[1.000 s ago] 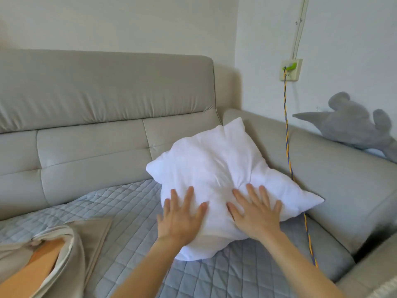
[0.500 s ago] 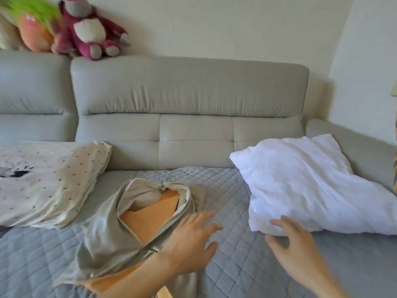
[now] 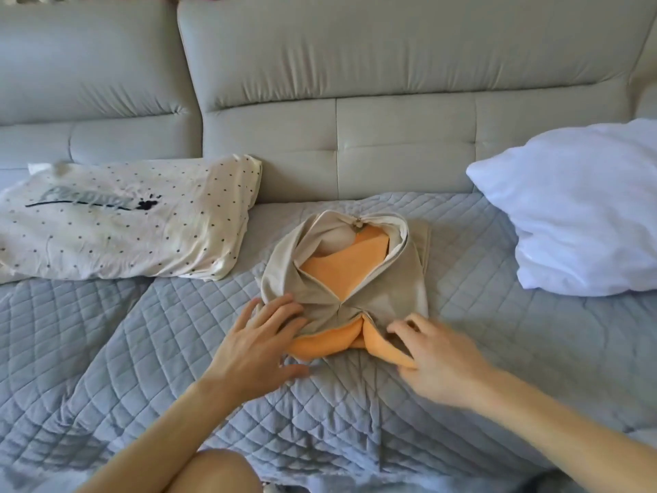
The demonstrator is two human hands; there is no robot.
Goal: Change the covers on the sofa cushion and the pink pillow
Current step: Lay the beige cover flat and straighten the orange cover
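Cushion cover (image 3: 341, 279): beige-grey outside, orange inside, lying crumpled mid-seat on the quilted blue-grey throw (image 3: 142, 350). I see it gaping open at the top, orange lining showing, a small metal zip pull at the upper edge, an orange hem bulging out at the bottom.
Left hand (image 3: 254, 345): I see it flat on the cover's lower left corner, fingers (image 3: 281, 307) spread and straight, resting on the beige cloth and the orange edge, thumb out on the throw. Nothing gripped.
Right hand (image 3: 441, 354): motion-blurred, at the cover's lower right corner. Fingertips touch the beige cloth, thumb side lies against the orange hem. I can't tell whether it pinches the fabric or just presses it.
White pillow insert (image 3: 576, 215): bare, no cover, on the right end of the seat, leaning toward the backrest, well apart from both hands.
Dotted pillow (image 3: 121, 218): cream case with dark dots and a dark printed mark, flat on the left of the seat, its right end near the cover but not touching.
Sofa (image 3: 391, 83): pale grey, padded backrest in two sections behind everything.
Throw: covers the seat, wrinkled toward me, under the cover and both pillows.
Knee (image 3: 217, 473): bare, bottom edge of view, between my two forearms.
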